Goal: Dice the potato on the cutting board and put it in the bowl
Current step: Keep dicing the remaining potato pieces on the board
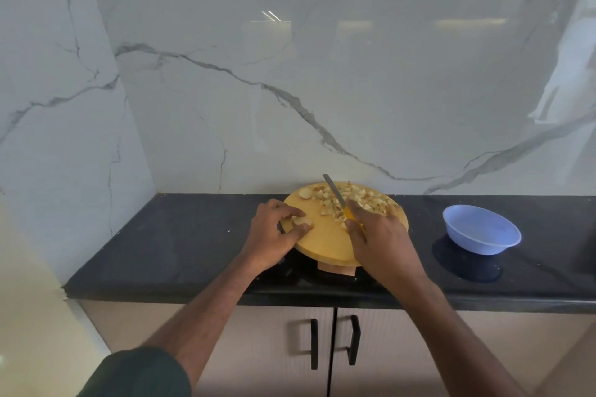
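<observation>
Our left hand (276,233) pinches an uncut potato piece (302,221) on the cutting board (325,237) at lower centre, our right hand (375,237) grips the knife (335,193), and careless sweeping risks scattering dice short of the bowl (481,229)

Diced potato (351,198) heaped on round board (325,235); blue bowl (480,230) empty.
</observation>
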Tool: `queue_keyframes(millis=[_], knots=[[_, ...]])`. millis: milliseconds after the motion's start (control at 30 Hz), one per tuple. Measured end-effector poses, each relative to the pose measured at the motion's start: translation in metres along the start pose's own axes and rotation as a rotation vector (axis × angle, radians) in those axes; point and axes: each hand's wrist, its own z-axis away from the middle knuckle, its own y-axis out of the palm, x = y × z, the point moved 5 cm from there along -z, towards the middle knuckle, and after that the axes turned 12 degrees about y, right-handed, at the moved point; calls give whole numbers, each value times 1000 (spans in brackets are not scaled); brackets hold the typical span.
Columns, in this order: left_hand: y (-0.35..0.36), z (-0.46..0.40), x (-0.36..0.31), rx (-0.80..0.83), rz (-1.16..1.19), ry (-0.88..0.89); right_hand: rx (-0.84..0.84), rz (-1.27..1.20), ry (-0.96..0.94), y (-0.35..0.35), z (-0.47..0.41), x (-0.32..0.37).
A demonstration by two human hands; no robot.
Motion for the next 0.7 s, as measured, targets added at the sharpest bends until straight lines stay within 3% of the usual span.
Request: queue_keyframes(millis=[267,700], knots=[[-5,-3,-6,-149,5,83,52,75,-96,5,26,9],[-6,-3,-2,-148,107,59,91,251,-74,23,26,19]])
